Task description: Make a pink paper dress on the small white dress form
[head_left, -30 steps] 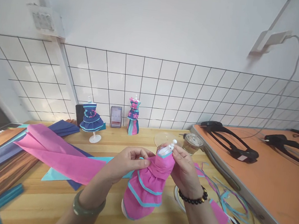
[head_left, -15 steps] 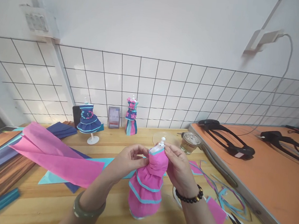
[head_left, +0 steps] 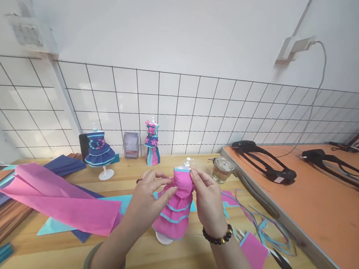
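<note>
A small dress form wears a pink tiered dress (head_left: 181,186) with light blue trim, and its white knobbed top (head_left: 187,162) shows above the neckline. Beneath the skirt, part of the white round base (head_left: 163,238) is visible on the table. My left hand (head_left: 149,195) is closed at the left side of the bodice, thumb and fingertips on the pink fabric. At the top right edge of the bodice my right hand (head_left: 208,197) pinches the dress; some of its fingers are hidden behind it.
Pink fabric (head_left: 63,201) lies over light blue and navy pieces at left. Two dressed forms, one in navy (head_left: 100,152) and one multicoloured (head_left: 151,142), stand near the wall. A glass jar (head_left: 223,170), tangled ribbons (head_left: 267,231), scissors (head_left: 284,265) and an orange board (head_left: 325,210) are at right.
The dress form has turned and stands more upright, with its base now showing. My left fingers have shifted lower along the bodice; my right hand stays at the top edge. The camera view has shifted slightly.
</note>
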`<action>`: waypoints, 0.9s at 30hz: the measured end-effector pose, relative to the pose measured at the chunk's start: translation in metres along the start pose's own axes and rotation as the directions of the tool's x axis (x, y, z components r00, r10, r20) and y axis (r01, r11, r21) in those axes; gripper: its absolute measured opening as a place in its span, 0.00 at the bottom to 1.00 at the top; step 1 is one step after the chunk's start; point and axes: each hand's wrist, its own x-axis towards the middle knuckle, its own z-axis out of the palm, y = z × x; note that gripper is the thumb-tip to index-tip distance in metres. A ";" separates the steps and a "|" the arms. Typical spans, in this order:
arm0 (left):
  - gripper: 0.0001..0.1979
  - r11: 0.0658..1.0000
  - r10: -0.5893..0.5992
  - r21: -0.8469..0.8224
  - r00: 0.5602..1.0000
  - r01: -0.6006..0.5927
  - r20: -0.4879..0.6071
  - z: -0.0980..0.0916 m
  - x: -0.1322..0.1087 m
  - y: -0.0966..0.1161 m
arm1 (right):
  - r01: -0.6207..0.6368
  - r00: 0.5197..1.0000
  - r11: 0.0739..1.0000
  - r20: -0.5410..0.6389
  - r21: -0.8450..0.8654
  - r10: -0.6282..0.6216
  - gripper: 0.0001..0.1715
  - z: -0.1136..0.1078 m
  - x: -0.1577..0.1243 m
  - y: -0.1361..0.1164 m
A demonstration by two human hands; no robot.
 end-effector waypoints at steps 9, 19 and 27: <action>0.20 0.978 -0.168 -0.127 0.986 0.168 0.010 0.007 0.000 0.003 | 0.017 0.999 0.999 -0.027 -0.043 -0.018 0.12 0.005 -0.005 0.002; 0.18 0.958 -0.185 -0.216 0.982 0.189 0.039 0.004 0.002 -0.001 | -0.069 0.995 0.996 0.062 -0.058 0.073 0.21 0.009 -0.010 -0.004; 0.20 0.839 -0.179 -0.491 0.972 0.233 0.154 -0.013 0.014 -0.024 | -0.128 0.988 0.978 0.064 -0.167 0.140 0.25 0.001 0.002 -0.003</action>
